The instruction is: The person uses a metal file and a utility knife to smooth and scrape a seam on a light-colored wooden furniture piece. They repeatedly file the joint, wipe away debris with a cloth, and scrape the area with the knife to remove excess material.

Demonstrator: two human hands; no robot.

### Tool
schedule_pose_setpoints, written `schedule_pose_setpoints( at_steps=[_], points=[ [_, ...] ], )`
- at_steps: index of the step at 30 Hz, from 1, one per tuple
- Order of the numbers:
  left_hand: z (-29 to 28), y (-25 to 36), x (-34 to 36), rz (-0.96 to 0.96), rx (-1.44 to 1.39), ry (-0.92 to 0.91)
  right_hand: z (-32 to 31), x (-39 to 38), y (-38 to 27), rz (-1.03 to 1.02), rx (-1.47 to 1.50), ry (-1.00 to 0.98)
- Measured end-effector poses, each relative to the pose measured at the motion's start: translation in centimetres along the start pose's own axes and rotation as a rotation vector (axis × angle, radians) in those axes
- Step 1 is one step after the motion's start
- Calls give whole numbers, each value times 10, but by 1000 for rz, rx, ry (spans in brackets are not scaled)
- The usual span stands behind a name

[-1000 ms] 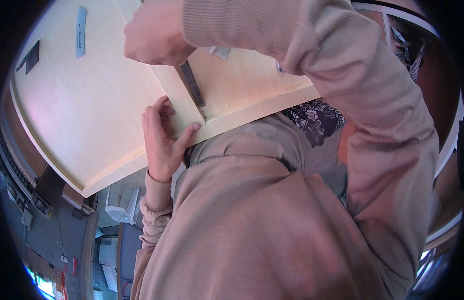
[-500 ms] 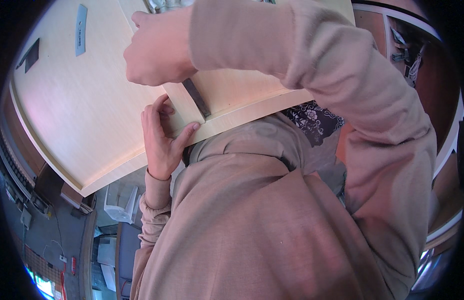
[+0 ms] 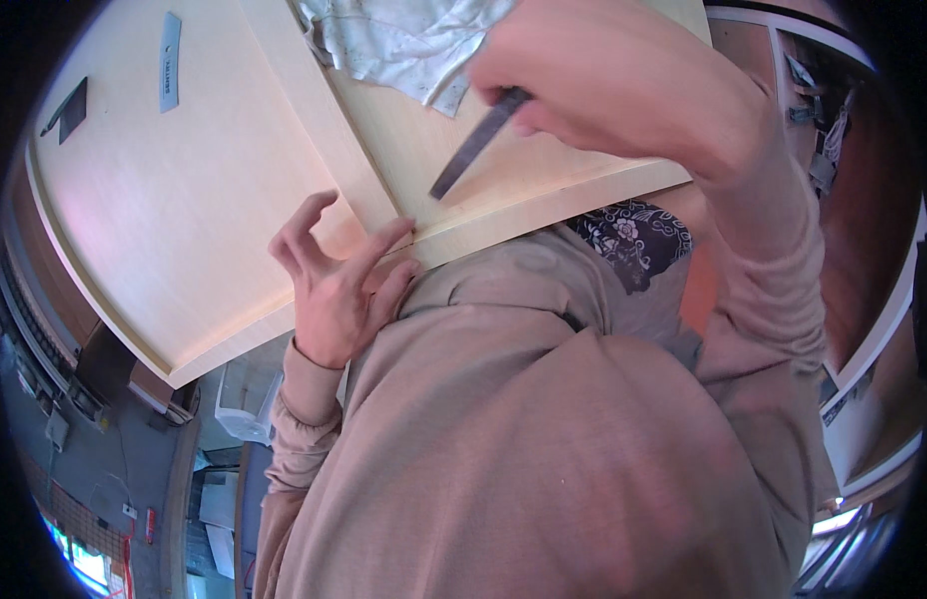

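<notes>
Just right of the long, straight, pale wood-grain divider (image 3: pixel 331 130), catching sight now of a flat, narrow, dark grey bar (image 3: pixel 475 153)! Clenched firmly in the right hand (image 3: pixel 573 80), with fingers curled round the upper end, and pointing back down toward the divider's near end. A little blurred at the lower tip, too much to tell whether touching the broad, pale wood-grain panel (image 3: pixel 214 220) below or hanging clear of it.

Over to the divider's near end, spotting the bare left hand (image 3: pixel 335 295): open, loosely bent, with the forefinger stretched across to the raised, pale front rim (image 3: pixel 543 216) and the thumb just in front of it. Pressing hard or merely resting? Impossible to say.

Up beside the divider's far part, on the right, noting a crumpled, white, speckled cloth (image 3: pixel 393 45), partly behind the right hand from this angle. Well left of the divider, picking out a slim, grey-blue strip (image 3: pixel 170 62), then farther left still, a dark, flat, angular piece (image 3: pixel 74 112). Beyond the front rim, right of the divider, glimpsing dark fabric with white flowers (image 3: pixel 633 240); down to the divider's lower left, a whitish, translucent container (image 3: pixel 246 399).
</notes>
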State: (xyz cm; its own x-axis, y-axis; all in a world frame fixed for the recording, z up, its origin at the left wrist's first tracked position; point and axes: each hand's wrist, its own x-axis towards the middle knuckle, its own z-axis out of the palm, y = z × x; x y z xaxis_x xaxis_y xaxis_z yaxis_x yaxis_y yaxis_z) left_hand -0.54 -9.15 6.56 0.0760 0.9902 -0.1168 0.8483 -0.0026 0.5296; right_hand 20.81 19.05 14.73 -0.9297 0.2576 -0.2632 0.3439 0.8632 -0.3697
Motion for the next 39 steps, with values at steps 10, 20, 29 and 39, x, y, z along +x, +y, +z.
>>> schedule_pose_setpoints(
  at_steps=[10,20,29,39],
  points=[
    [-13,-22,68,479,123,-372,36,-137,-9,500,623,313],
    [-11,-4,103,487,138,-554,113,-163,-37,724,917,672],
    [-14,-9,109,488,47,-571,133,-160,-44,785,959,656],
    [-91,-14,17,99,-89,-602,126,-154,-45,748,1030,557]
  ],
)
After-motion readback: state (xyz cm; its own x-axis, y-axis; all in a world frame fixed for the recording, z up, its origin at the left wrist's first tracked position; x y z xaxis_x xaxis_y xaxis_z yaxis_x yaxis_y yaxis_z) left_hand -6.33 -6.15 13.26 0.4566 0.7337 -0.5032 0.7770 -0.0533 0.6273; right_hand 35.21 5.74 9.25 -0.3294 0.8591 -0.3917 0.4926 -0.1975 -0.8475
